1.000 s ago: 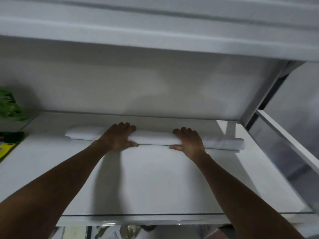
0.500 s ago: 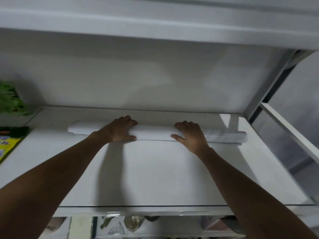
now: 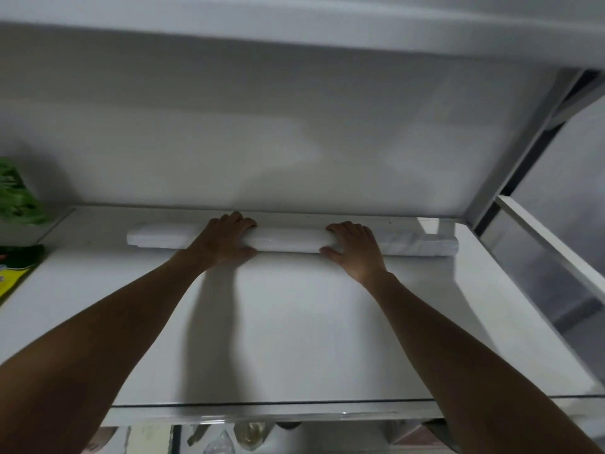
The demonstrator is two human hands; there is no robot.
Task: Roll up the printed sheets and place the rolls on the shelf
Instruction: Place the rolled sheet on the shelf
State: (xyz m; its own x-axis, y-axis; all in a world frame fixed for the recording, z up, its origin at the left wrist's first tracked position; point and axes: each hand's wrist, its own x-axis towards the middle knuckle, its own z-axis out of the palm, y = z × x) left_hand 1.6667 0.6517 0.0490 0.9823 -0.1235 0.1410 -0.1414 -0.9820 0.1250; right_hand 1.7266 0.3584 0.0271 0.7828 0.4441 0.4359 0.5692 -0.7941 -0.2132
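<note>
A long white paper roll [image 3: 288, 240] lies crosswise on the white shelf [image 3: 294, 339], close to the back wall. My left hand [image 3: 226, 239] is laid over the roll left of its middle, fingers curled over the top and thumb at the near side. My right hand [image 3: 353, 247] grips it right of the middle in the same way. The roll's two ends stick out past both hands; the right end shows grey print.
Green and yellow packages [image 3: 16, 224] sit on the shelf at the far left. A white upright frame post [image 3: 510, 152] bounds the shelf on the right. Another shelf board [image 3: 294, 21] hangs overhead. Below the front edge, blurred items show.
Both hands have pushed the roll farther back on the shelf toward the wall. The grip of each hand on it looks the same.
</note>
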